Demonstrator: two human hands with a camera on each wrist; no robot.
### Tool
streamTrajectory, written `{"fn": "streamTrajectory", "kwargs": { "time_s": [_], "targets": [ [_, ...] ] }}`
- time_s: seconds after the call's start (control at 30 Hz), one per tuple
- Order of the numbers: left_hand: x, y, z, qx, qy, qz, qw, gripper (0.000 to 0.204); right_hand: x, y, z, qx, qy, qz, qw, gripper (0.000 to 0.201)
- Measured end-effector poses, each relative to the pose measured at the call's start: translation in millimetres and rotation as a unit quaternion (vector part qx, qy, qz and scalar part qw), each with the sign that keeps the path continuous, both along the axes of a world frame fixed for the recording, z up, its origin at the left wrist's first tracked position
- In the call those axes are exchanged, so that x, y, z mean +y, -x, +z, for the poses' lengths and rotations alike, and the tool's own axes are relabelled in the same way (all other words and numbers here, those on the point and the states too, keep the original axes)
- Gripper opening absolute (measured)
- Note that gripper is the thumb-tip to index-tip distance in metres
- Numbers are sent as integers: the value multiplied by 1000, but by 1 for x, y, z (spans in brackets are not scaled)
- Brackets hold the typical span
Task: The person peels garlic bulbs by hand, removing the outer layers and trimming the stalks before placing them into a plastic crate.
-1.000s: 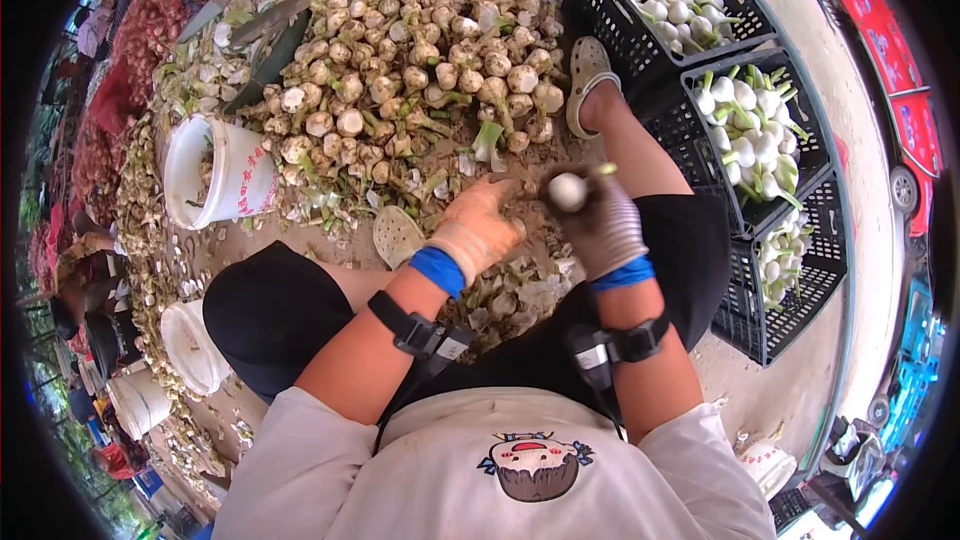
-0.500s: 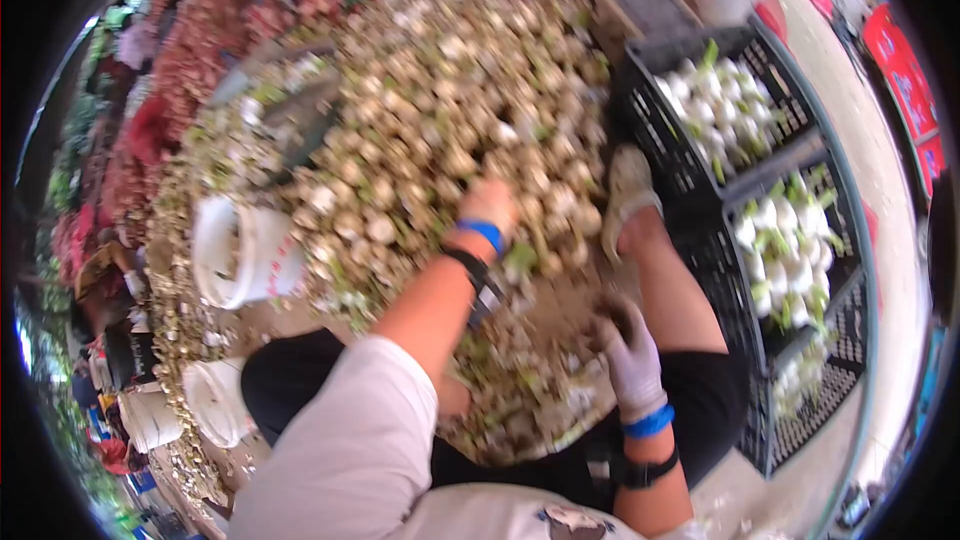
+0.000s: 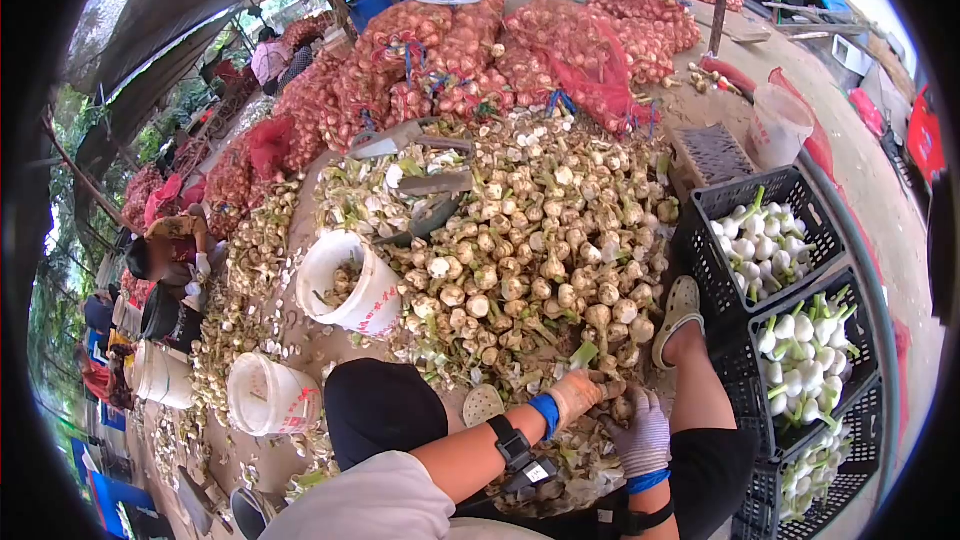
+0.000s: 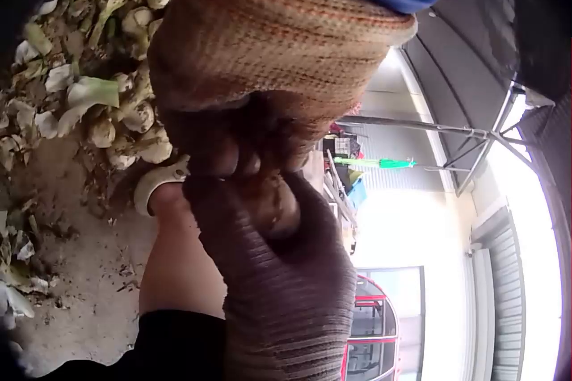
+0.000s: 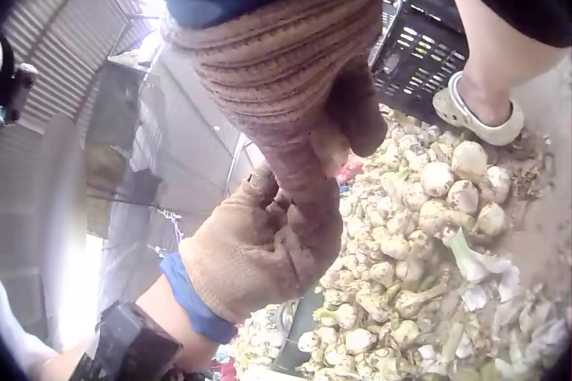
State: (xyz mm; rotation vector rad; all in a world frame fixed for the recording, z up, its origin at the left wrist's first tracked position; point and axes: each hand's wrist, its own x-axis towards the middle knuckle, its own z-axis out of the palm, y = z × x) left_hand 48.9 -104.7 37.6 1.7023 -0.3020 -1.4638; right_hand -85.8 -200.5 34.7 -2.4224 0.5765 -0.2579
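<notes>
Both gloved hands meet low in front of the body, near the front edge of a heap of unpeeled garlic (image 3: 540,240). The right hand (image 3: 642,435), in a pale ribbed glove with dark fingers, grips a brownish garlic bulb (image 4: 273,207). At the same bulb, the left hand (image 3: 575,395) in an orange-tan glove has its fingers curled in against it, touching the right hand's fingers. Most of the bulb is hidden by the gloves; part of it shows between the right thumb and fingers in the right wrist view. Loose peelings (image 3: 570,470) lie below the hands.
Black crates (image 3: 745,290) of white peeled garlic stand along the right, beside the person's leg. White buckets (image 3: 350,285) stand to the left. Red net sacks (image 3: 440,50) of bulbs line the back, and another person (image 3: 170,250) sits at far left.
The white peeled bulb seen earlier in the right hand is gone from it. The left hand reached into the heap, then came back to the right hand. The head view has tilted up.
</notes>
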Motion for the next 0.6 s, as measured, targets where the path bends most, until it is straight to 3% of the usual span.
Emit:
{"fn": "streamTrajectory", "kwargs": {
  "time_s": [0.03,0.07,0.13,0.17,0.23,0.37,0.43,0.47,0.5,0.57,0.6],
  "targets": [
    [1,4,20,37,-40,53,997,82,1,4,2,3,8,11,1000,61],
    [2,5,24,33,-38,52,997,82,4,7,5,-1,10,10,1000,61],
    [2,7,25,-25,-50,-25,998,73,11,12,12,-23,57,-5,998,58],
    [3,8,19,-25,-49,-24,998,73,12,14,15,-24,59,-4,998,58],
    [6,10,2,-191,-54,-149,969,60,13,17,20,-15,147,1,989,56],
    [8,20,-28,-232,-20,-86,969,47,14,21,12,-29,127,12,991,52],
    [10,23,-39,-256,5,-48,966,38,11,21,3,-127,-92,-27,987,51],
    [14,24,-20,-199,-4,-38,979,36,12,19,-5,-182,-381,-71,904,46],
    [16,25,-23,-198,-6,-35,980,36,6,23,-7,-168,-538,-105,819,41],
    [16,29,-34,-244,68,-7,967,36,-1,28,-6,-144,-691,-119,698,39],
    [15,27,-43,-146,98,-19,984,35,-7,24,-14,-141,-691,-120,699,39]
  ]
}}
